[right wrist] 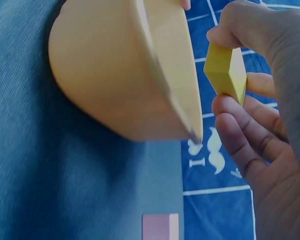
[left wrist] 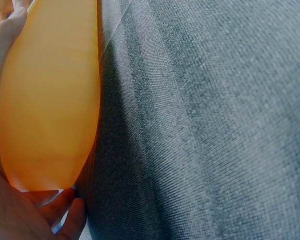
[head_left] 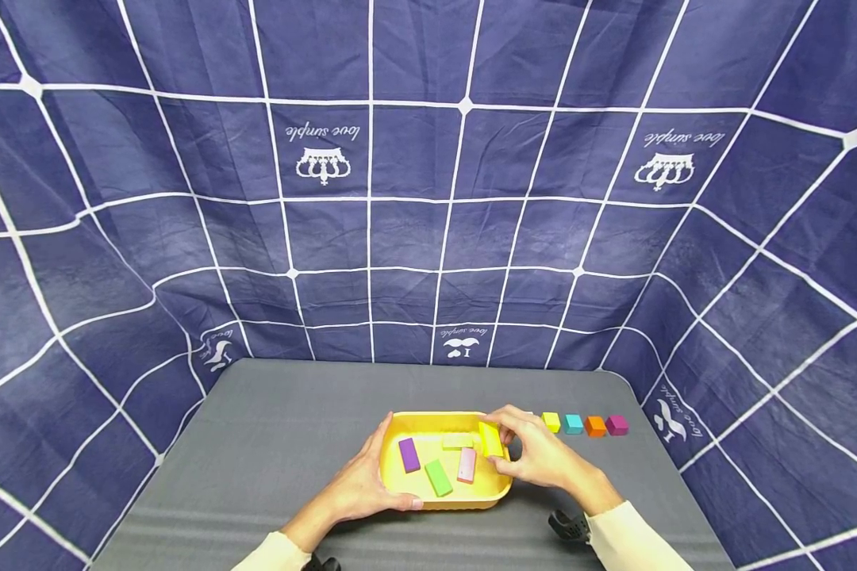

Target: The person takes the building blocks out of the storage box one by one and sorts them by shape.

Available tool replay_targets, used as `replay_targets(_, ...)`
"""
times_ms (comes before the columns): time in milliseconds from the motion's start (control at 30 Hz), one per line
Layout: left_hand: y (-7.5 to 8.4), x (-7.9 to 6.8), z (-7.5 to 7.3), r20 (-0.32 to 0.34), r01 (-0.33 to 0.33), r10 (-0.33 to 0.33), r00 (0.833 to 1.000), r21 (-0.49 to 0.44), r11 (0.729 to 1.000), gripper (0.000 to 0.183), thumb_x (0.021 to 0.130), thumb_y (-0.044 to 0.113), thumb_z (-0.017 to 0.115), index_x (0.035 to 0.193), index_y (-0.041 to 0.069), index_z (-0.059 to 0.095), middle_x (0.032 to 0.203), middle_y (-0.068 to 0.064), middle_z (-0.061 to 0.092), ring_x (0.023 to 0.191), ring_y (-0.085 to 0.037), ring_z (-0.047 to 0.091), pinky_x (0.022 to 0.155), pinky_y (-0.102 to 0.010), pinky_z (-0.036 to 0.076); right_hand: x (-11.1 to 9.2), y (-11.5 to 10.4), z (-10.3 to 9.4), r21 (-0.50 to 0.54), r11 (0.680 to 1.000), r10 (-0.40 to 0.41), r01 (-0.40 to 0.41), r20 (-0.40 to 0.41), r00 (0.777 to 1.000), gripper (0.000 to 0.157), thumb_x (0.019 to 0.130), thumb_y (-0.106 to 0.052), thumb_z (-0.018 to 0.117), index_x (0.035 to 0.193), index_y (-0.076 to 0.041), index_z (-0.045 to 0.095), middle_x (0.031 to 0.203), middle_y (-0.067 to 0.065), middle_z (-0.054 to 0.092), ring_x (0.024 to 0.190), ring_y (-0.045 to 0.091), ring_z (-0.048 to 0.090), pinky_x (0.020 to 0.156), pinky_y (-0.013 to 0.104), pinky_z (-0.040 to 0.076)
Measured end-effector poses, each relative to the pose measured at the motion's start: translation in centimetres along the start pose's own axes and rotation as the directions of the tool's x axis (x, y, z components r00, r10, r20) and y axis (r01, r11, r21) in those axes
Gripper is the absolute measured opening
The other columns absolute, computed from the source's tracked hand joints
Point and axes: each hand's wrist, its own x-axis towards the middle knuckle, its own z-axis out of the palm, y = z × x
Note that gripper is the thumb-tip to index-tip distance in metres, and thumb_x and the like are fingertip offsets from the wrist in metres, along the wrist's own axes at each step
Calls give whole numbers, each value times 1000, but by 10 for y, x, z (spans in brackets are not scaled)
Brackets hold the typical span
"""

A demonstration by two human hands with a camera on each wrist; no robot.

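Observation:
A yellow plastic tub (head_left: 446, 504) stands on the grey table, holding a purple block (head_left: 409, 455), a green block (head_left: 439, 478), a pink block (head_left: 466, 465) and a pale yellow block (head_left: 457, 441). My left hand (head_left: 363, 480) grips the tub's left end, thumb along the near side and fingers up around the far left corner. Over the tub's right end, my right hand (head_left: 536, 450) pinches a bright yellow block (head_left: 491, 439) between thumb and fingertips. In the right wrist view this yellow block (right wrist: 225, 72) is tilted and apart from the tub's rim.
Right of the tub, a row of small blocks runs across the table (head_left: 293, 444): yellow (head_left: 551, 422), teal (head_left: 574, 424), orange (head_left: 596, 427) and magenta (head_left: 617, 425). A blue cloth with white lines (head_left: 414, 238) hangs behind and at both sides.

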Motion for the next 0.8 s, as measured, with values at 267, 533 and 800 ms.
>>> replay_targets(267, 0, 0, 0, 1, -2, 2, 1000, 4, 1000, 160, 65, 61, 112, 188, 19, 18, 182, -18, 48, 139, -36, 70, 113, -63, 60, -16, 13, -3, -26, 999, 30, -29, 7, 1000, 66, 84, -9, 101, 146, -5, 79, 130, -1, 77, 94, 10, 69, 83, 25, 62)
replay_targets(533, 0, 0, 0, -3, -14, 14, 1000, 1, 1000, 160, 65, 62, 112, 188, 20, 18, 183, -18, 47, 141, -37, 69, 115, -63, 59, -31, 23, -5, -13, 1000, -7, 7, -36, 999, 62, 81, -7, 104, 138, -6, 79, 119, -2, 78, 89, 14, 71, 80, 25, 61)
replay_targets(800, 0, 1, 0, -4, -21, 21, 1000, 8, 1000, 161, 65, 64, 111, 188, 18, 18, 182, -20, 47, 141, -38, 69, 114, -64, 59, -45, 36, -9, -45, 999, -5, 2, -78, 997, 61, 80, -6, 104, 136, -9, 80, 112, -5, 77, 86, 14, 71, 78, 25, 60)
